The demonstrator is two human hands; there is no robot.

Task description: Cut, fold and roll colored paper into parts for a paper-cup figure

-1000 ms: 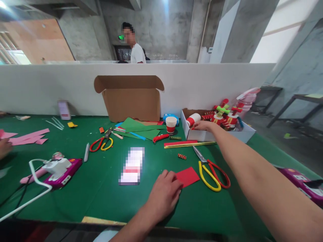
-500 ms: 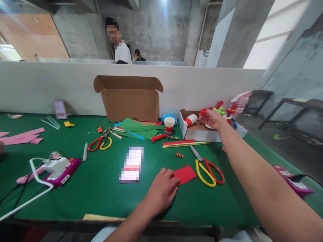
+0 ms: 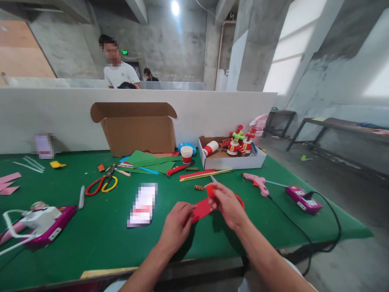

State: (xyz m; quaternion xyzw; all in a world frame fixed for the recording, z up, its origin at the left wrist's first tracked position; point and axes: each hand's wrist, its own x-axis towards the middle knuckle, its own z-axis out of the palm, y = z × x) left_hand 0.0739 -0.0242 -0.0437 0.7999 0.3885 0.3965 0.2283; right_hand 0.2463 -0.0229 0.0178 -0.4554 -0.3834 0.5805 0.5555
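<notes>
My left hand (image 3: 177,225) rests on the green table and pinches the near end of a red paper piece (image 3: 201,209). My right hand (image 3: 226,202) is closed on the paper's far end and grips a small red object at its fingertips (image 3: 210,190); I cannot make out what that object is. Red-and-yellow scissors (image 3: 239,198) lie under my right hand, mostly hidden. A small red-and-black coiled spring (image 3: 198,187) lies just beyond the paper.
A white box (image 3: 231,162) with red cup toys stands at the back right. A pink glue gun (image 3: 255,182) and a purple power strip (image 3: 304,199) lie to the right. Other scissors (image 3: 101,184), green paper sheets (image 3: 148,160), a paper cup (image 3: 186,154) and an open cardboard box (image 3: 136,125) sit behind. A person stands beyond the partition.
My right hand came back from the white box to the red paper, now with a small red object. The left hand lifted the paper's edge. The view turned right.
</notes>
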